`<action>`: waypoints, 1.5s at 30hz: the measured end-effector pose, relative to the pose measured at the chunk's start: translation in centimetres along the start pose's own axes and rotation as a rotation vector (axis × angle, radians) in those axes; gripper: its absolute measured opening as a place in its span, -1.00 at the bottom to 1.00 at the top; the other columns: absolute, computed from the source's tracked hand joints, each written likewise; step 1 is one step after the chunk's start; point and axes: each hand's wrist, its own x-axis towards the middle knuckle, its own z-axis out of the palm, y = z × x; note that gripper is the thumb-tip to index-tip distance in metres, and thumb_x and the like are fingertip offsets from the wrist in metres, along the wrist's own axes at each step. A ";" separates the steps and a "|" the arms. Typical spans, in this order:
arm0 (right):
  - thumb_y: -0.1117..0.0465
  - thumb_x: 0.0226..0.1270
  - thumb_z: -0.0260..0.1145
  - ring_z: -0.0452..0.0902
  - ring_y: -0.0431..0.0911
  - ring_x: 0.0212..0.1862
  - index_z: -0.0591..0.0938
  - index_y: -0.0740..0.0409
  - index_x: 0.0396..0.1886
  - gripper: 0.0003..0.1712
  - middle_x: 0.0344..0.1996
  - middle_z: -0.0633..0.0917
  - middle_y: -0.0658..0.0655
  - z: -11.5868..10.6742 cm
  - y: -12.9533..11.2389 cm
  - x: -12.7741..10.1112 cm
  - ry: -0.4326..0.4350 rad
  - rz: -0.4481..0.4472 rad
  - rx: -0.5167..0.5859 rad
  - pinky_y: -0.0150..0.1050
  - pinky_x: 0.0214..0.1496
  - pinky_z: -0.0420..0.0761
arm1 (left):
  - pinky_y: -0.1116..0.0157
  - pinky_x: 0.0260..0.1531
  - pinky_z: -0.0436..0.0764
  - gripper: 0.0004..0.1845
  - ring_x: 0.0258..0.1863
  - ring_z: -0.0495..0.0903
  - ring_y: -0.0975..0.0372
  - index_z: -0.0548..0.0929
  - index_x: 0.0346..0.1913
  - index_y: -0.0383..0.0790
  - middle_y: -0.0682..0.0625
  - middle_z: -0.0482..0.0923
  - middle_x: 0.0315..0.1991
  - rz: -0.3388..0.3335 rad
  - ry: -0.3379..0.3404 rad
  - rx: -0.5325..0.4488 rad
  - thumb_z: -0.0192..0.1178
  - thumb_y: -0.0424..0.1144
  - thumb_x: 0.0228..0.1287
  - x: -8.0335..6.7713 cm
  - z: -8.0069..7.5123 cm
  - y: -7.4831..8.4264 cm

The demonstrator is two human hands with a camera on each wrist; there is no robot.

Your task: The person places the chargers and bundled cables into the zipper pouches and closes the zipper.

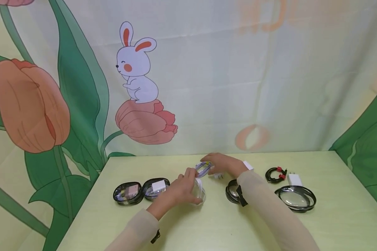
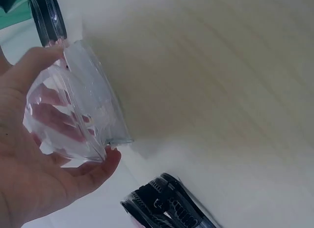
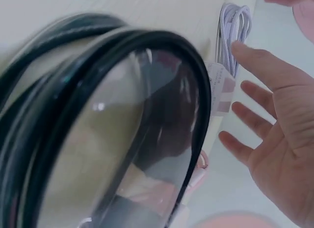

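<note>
head cam looked fwd & down from the table's [image 1: 213, 230] near side, farthest back of the 3. l wrist cam sat v. close over the table, facing left hand [image 2: 34, 159]; shared clear case [image 2: 81, 105] w/ head. r wrist cam, low above the table, tilted, faced right hand [image 3: 284, 120]; shared lilac cable [image 3: 228, 41] w/ head.

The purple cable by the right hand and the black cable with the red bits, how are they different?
The lavender cable is pale purple, while the black cable is dark. The lavender cable has a yellow tie; the black cable has red ties. The right hand is right at the lavender cable, but no hand is at the black cable. Both are cables looped into a small bundle.
</note>
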 end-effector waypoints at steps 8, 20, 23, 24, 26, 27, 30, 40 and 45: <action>0.16 0.31 0.48 0.24 0.08 0.51 0.38 0.00 0.53 -0.19 0.50 0.38 0.12 0.6 0.4 1.6 -0.042 0.014 0.002 0.01 0.52 0.24 | 0.15 -0.23 0.60 -0.03 -0.06 0.44 0.08 0.21 0.19 -0.12 0.00 0.21 0.08 -0.008 0.034 -0.010 0.66 0.09 -0.14 -0.3 0.2 -0.2; 0.18 0.24 0.53 0.53 0.00 0.24 0.54 0.03 0.39 -0.30 0.22 0.64 0.10 0.9 0.0 2.1 -0.023 0.026 0.048 -0.08 0.34 0.47 | 0.12 -0.17 0.60 -0.03 -0.10 0.45 0.01 0.21 0.15 -0.20 -0.11 0.25 0.02 -0.053 0.109 -0.061 0.69 0.04 -0.16 0.8 0.3 -1.0; 0.22 0.22 0.53 0.54 0.00 0.24 0.58 0.09 0.35 -0.33 0.22 0.65 0.10 0.9 -0.3 2.1 -0.006 -0.001 0.060 -0.09 0.35 0.47 | 0.13 -0.16 0.60 -0.03 -0.09 0.45 0.01 0.21 0.15 -0.19 -0.10 0.25 0.02 -0.060 0.112 -0.064 0.69 0.04 -0.17 1.0 0.3 -1.1; 0.24 0.22 0.53 0.54 0.01 0.24 0.59 0.12 0.34 -0.34 0.22 0.66 0.11 0.9 -0.4 2.1 0.000 -0.012 0.064 -0.08 0.34 0.48 | 0.12 -0.17 0.61 -0.03 -0.10 0.46 0.00 0.22 0.15 -0.19 -0.10 0.25 0.02 -0.057 0.114 -0.066 0.69 0.04 -0.17 1.1 0.4 -1.2; 0.26 0.20 0.54 0.54 0.03 0.25 0.60 0.16 0.32 -0.35 0.22 0.66 0.12 0.9 -0.6 2.1 0.012 -0.024 0.062 -0.07 0.35 0.48 | 0.10 -0.16 0.62 -0.03 -0.09 0.47 -0.01 0.22 0.16 -0.18 -0.11 0.26 0.03 -0.051 0.118 -0.067 0.69 0.03 -0.18 1.1 0.5 -1.2; 0.26 0.20 0.54 0.54 0.04 0.25 0.60 0.17 0.31 -0.35 0.22 0.66 0.13 1.0 -0.6 2.1 0.018 -0.025 0.060 -0.07 0.35 0.48 | 0.09 -0.15 0.63 -0.02 -0.07 0.48 -0.03 0.23 0.18 -0.18 -0.12 0.27 0.04 -0.047 0.118 -0.068 0.69 0.03 -0.17 1.1 0.5 -1.3; 0.24 0.18 0.55 0.52 0.04 0.29 0.60 0.14 0.32 -0.33 0.24 0.65 0.11 1.2 -0.7 2.2 0.028 -0.013 0.046 -0.07 0.39 0.45 | 0.01 -0.07 0.64 0.06 0.05 0.50 -0.11 0.25 0.36 -0.19 -0.20 0.31 0.18 -0.037 0.110 -0.068 0.68 0.04 -0.14 1.0 0.6 -1.3; 0.27 0.22 0.53 0.47 0.11 0.35 0.62 0.18 0.28 -0.40 0.25 0.63 0.17 1.5 -0.6 2.4 0.038 -0.005 0.015 0.00 0.43 0.39 | -0.11 0.07 0.60 0.04 0.32 0.39 -0.21 0.28 0.55 0.00 -0.27 0.21 0.45 -0.013 0.097 -0.060 0.60 0.01 0.01 0.4 0.5 -1.0; 0.25 0.24 0.53 0.48 0.14 0.32 0.59 0.23 0.31 -0.37 0.24 0.62 0.22 1.4 -0.8 2.5 0.024 -0.025 -0.055 0.00 0.39 0.44 | -0.13 0.11 0.58 0.03 0.32 0.39 -0.21 0.31 0.52 -0.06 -0.25 0.21 0.46 -0.019 0.112 -0.063 0.61 0.04 0.00 0.3 0.6 -1.2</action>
